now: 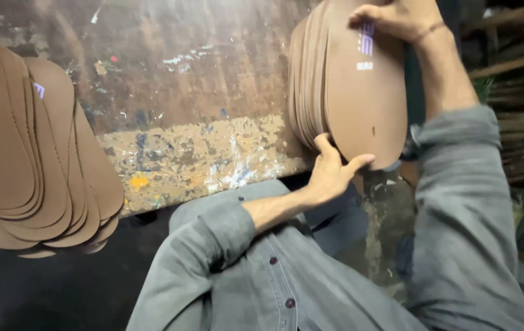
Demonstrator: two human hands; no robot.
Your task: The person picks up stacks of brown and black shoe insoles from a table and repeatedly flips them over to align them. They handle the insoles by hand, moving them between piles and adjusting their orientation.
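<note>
**Squaring the stack of brown insoles**

Your stack of insoles (341,79) sits in the upper right of the frame, held on edge against the worn, paint-flecked desk (194,110). Your right hand (397,18) is closed over the top of the stack, fingers curled across the front piece near its pale printed mark. Your left hand (329,175) cups the rounded lower end from beneath, thumb up along the edge and fingers spread, gripping rather than lying flat.

To do this well, I'd judge you should keep the lower hand as the stop and press lightly from above, so the edges line up without the thin sheets bowing. Keep the pressure even; a hard squeeze on one side would likely fan them out.

The insoles are flat, thin, matte brown, with rounded ends and a small hole low on the front one. The back pieces are already slightly fanned to the left.

At the left of the frame a second fanned pile of insoles (35,159) hangs over the desk's edge. Your grey shirt sleeves (458,214) fill the lower right.
</note>
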